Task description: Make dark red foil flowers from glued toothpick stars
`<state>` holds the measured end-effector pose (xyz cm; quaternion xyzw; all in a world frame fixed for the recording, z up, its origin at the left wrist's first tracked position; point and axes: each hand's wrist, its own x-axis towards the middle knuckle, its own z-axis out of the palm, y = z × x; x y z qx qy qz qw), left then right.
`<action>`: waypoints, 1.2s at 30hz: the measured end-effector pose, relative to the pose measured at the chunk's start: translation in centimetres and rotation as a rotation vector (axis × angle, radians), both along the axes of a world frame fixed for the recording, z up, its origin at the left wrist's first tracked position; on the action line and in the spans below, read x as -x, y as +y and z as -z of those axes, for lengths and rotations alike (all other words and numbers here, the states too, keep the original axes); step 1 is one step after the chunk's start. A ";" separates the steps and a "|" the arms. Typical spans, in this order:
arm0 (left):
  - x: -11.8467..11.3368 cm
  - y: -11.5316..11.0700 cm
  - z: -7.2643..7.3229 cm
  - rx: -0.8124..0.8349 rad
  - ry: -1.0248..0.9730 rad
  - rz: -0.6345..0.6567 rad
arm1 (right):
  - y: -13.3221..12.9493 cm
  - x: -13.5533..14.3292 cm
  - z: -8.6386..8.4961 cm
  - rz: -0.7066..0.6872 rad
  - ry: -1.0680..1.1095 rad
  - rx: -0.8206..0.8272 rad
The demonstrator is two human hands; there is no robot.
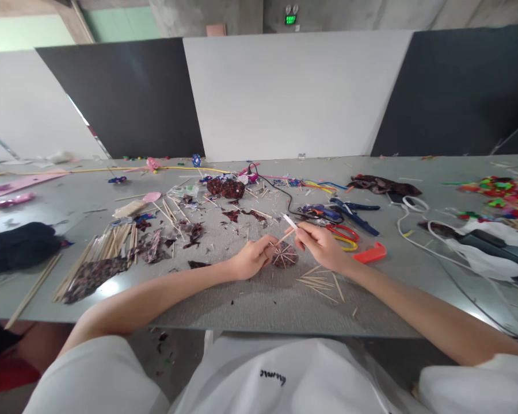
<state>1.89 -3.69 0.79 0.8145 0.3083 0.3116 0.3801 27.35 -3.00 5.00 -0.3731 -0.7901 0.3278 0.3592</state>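
My left hand [254,259] is closed around one end of a thin wooden stick [284,236]. The stick slants up toward my right hand [318,244], whose fingers pinch a slim white piece [290,222] with a narrow tip; I cannot make out its kind. The stick's far end meets the white piece at the right fingertips. Just below, between both hands, lies a dark patterned round disc [285,259] with pale sticks spread over it like spokes. Short loose sticks [319,282] are scattered on the table beneath my right hand.
Right of my hands lie blue-handled pliers [357,216], scissors with red and yellow handles [344,236] and an orange-red tool [370,253]. Leftward are a bundle of wooden sticks [112,241], patterned fabric [95,279] and scraps. A black cord [280,188] crosses the table behind.
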 end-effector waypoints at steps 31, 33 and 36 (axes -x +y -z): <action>-0.1 1.3 1.5 0.171 -0.146 0.047 | 0.3 -0.6 -0.2 -0.181 -0.106 -0.001; -0.1 1.2 1.5 0.147 -0.141 0.057 | 0.3 -0.7 -0.2 -0.180 -0.111 -0.001; 0.0 1.0 1.2 0.087 -0.115 0.057 | 0.3 -0.6 0.0 -0.168 -0.107 0.004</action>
